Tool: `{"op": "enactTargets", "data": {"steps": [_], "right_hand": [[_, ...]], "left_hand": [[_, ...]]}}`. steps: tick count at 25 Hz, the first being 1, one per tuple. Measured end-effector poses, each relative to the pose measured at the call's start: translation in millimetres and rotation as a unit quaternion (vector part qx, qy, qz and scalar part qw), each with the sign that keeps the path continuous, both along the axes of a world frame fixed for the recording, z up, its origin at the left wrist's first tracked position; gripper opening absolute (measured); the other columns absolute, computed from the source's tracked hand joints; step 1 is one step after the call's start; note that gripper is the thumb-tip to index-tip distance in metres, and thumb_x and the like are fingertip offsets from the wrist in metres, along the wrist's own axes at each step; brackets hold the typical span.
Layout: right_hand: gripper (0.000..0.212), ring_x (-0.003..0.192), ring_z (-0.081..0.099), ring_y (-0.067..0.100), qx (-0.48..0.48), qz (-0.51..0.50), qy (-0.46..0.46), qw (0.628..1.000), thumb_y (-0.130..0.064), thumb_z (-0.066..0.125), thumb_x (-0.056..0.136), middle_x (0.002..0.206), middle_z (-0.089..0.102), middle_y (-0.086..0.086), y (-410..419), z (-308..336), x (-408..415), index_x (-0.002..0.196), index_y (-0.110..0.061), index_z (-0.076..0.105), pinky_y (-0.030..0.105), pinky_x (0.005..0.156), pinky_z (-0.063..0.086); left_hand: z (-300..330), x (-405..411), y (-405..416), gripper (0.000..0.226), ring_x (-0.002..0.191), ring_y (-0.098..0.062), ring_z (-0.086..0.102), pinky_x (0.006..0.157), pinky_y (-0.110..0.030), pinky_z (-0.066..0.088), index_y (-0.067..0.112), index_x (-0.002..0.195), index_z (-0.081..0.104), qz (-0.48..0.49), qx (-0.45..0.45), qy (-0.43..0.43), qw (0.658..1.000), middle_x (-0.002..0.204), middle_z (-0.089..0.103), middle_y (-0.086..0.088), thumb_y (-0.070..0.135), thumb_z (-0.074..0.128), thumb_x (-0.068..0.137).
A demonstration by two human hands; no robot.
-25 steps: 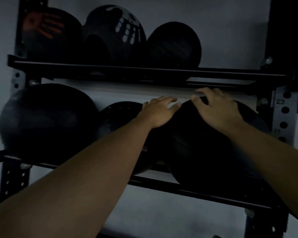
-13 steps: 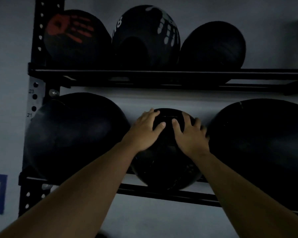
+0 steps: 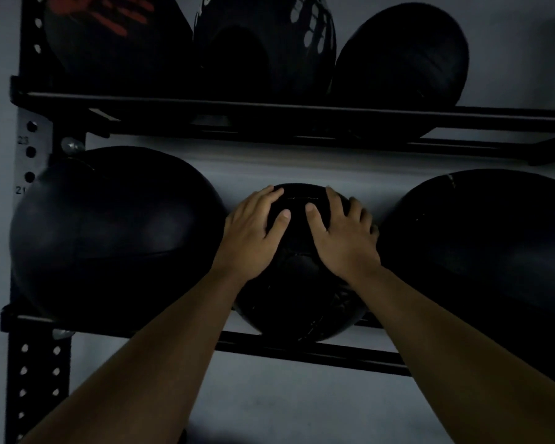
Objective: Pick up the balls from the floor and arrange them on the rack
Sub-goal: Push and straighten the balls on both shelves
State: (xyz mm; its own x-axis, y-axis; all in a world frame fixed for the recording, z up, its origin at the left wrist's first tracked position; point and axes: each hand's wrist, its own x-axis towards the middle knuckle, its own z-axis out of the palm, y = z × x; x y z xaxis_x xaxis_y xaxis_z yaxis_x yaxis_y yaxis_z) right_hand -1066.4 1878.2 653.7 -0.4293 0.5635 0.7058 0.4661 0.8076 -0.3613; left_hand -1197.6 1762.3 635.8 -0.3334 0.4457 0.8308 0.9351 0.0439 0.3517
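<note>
— Item, location?
— Small round black rubber ball (image 3: 297, 302), lower shelf of black steel rack (image 3: 314, 350), between two large black balls.
— Hands?
— Left hand (image 3: 253, 233), right hand (image 3: 343, 237): fingers spread, pressed on top; grip probably light, dim view.

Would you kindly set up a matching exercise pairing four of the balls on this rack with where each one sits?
Things:
1. ball with red handprint
2. ball with white handprint
3. small ball under both hands
4. plain big ball

Places:
A. lower shelf, middle
B. upper shelf, left
C. lower shelf, left
D. upper shelf, middle

Pairs: 1-B, 2-D, 3-A, 4-C
</note>
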Motion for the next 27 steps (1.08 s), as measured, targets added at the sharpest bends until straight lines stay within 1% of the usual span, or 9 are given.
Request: {"op": "enactTargets", "data": {"steps": [5,7,9,15,17,19,21,24,27], "right_hand": [[0.078,0.16,0.011,0.045,-0.029,0.021,-0.033,0.999,-0.074,0.019,0.099,0.175,0.012,0.017,-1.3,6.0,7.7,0.166,-0.035,0.013,0.066,0.126,0.012],[0.076,0.157,0.02,0.046,-0.05,0.025,-0.037,0.998,-0.074,0.025,0.098,0.171,0.02,0.017,-2.4,15.4,12.6,0.163,-0.035,0.02,0.064,0.125,0.019],[0.069,0.151,0.029,0.045,-0.049,0.034,-0.026,0.998,-0.069,0.032,0.098,0.165,0.031,0.016,-12.8,25.4,11.0,0.158,-0.034,0.03,0.062,0.122,0.026],[0.065,0.154,0.03,0.04,0.035,0.093,-0.021,0.995,-0.063,0.036,0.101,0.168,0.033,0.012,-95.2,49.9,-53.0,0.158,-0.032,0.036,0.059,0.124,0.022],[0.066,0.153,0.031,0.038,0.035,0.119,-0.014,0.992,-0.063,0.036,0.101,0.168,0.033,0.011,-130.7,54.4,-87.9,0.159,-0.031,0.036,0.058,0.124,0.024],[0.068,0.153,0.032,0.037,0.03,0.133,-0.005,0.991,-0.066,0.034,0.1,0.169,0.032,0.009,-166.8,57.6,-126.4,0.159,-0.032,0.035,0.058,0.122,0.026],[0.07,0.153,0.029,0.038,0.027,0.14,-0.001,0.99,-0.069,0.032,0.099,0.17,0.03,0.008,-199.5,59.3,-163.4,0.16,-0.036,0.033,0.061,0.121,0.025],[0.073,0.157,0.021,0.041,0.021,0.122,-0.003,0.992,-0.076,0.028,0.096,0.174,0.023,0.008,-229.0,57.7,-204.5,0.161,-0.043,0.027,0.068,0.123,0.017],[0.076,0.158,0.021,0.041,0.028,0.083,0.005,0.996,-0.082,0.023,0.092,0.174,0.026,0.004,-224.4,50.9,-214.2,0.16,-0.047,0.029,0.07,0.122,0.016]], "left_hand": [[11.4,5.4,-14.0,0.062,0.164,-0.014,0.013,0.132,-0.05,0.014,0.036,0.167,0.024,0.021,-0.1,0.012,0.995,0.177,0.019,0.01,0.057,0.029,0.109],[22.1,7.3,-23.7,0.065,0.164,-0.016,0.013,0.131,-0.049,0.012,0.037,0.168,0.02,0.039,-0.156,0.026,0.987,0.179,0.016,0.008,0.061,0.028,0.108],[33.1,3.3,-39.4,0.064,0.163,-0.02,0.018,0.13,-0.046,0.011,0.036,0.167,0.022,0.07,-0.186,0.051,0.979,0.178,0.021,0.004,0.061,0.028,0.108],[61.0,-54.0,-121.0,0.057,0.161,-0.025,0.023,0.131,-0.046,0.009,0.029,0.161,0.038,0.176,-0.127,0.078,0.973,0.171,0.036,0.0,0.053,0.035,0.11],[64.0,-84.9,-153.1,0.057,0.161,-0.027,0.022,0.131,-0.051,0.009,0.029,0.159,0.041,0.217,-0.108,0.079,0.967,0.17,0.037,0.0,0.055,0.035,0.109],[66.4,-119.7,-185.4,0.06,0.16,-0.032,0.023,0.129,-0.058,0.013,0.03,0.159,0.04,0.239,-0.085,0.043,0.966,0.171,0.034,-0.002,0.059,0.035,0.107],[65.3,-154.2,-214.8,0.066,0.159,-0.037,0.024,0.126,-0.063,0.019,0.031,0.161,0.037,0.232,-0.056,-0.037,0.97,0.173,0.03,-0.004,0.065,0.035,0.104],[55.2,-189.8,-239.4,0.074,0.16,-0.037,0.023,0.126,-0.065,0.023,0.037,0.163,0.031,0.138,-0.032,-0.146,0.979,0.176,0.022,-0.004,0.073,0.039,0.099],[48.4,-196.2,-226.8,0.068,0.16,-0.035,0.023,0.126,-0.064,0.019,0.044,0.161,0.033,0.112,-0.014,-0.137,0.984,0.176,0.024,0.001,0.073,0.035,0.099]]}}
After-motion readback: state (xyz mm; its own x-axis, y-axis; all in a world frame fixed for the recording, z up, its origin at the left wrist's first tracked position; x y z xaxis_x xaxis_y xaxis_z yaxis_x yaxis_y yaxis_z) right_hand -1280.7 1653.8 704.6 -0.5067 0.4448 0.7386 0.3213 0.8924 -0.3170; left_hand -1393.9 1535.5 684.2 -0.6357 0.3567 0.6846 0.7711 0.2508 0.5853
